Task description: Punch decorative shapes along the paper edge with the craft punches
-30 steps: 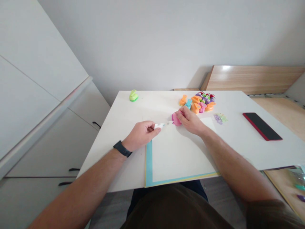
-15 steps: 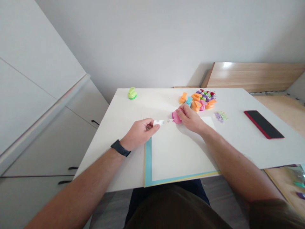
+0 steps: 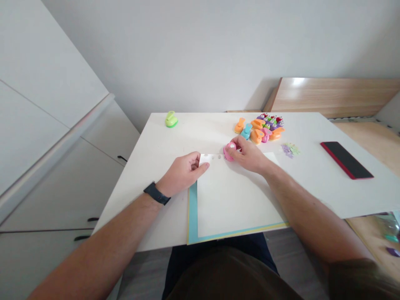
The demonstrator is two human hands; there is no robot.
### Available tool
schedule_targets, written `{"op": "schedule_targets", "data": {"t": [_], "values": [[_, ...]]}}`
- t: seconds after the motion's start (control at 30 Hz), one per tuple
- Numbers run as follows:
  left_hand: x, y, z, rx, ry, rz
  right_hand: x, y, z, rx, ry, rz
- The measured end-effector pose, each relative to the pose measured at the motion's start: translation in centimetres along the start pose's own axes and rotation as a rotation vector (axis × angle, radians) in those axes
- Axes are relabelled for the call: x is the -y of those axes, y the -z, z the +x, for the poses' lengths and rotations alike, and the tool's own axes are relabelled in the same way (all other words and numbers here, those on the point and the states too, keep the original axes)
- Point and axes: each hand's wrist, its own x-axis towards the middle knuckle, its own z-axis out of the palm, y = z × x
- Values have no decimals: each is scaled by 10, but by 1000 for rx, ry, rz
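My left hand point(image 3: 183, 171) pinches the top left corner of a white paper sheet point(image 3: 234, 196), fingers curled. A dark watch sits on that wrist. My right hand point(image 3: 248, 155) wraps a small pink paper punch point(image 3: 229, 151) set on the sheet's top edge. Small punched holes show along that edge between my hands. The white sheet lies on blue and yellow sheets point(image 3: 193, 212) at the near edge of the white table point(image 3: 156, 166).
Several coloured punches point(image 3: 261, 129) are heaped at the table's back. A green punch point(image 3: 171, 119) stands alone at the back left. Small paper cut-outs point(image 3: 289, 149) lie right of the sheet. A dark phone point(image 3: 346, 159) lies at right. White cabinets stand left.
The sheet's lifted corner has come down flat on the table. The pink punch and my right hand have settled onto the top edge. My left hand stays at the corner.
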Motion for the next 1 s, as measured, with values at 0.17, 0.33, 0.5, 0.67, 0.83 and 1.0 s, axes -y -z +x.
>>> {"op": "schedule_targets", "data": {"t": [0.17, 0.33, 0.5, 0.67, 0.83, 1.0], "values": [[-1, 0, 1, 7, 9, -14, 0, 1, -1, 44, -17, 7], [-3, 1, 1, 13, 11, -9, -4, 2, 1, 79, -25, 26], [-2, 1, 1, 7, 14, -7, -6, 2, 2, 46, -31, -54], [-3, 0, 1, -23, 10, -16, -4, 3, 1, 50, -2, -69], [-7, 0, 1, -53, 18, -7, -3, 4, 2, 60, 48, -91], [-6, 0, 1, -59, 18, -9, -2, 5, 1, 76, 67, -116]]}}
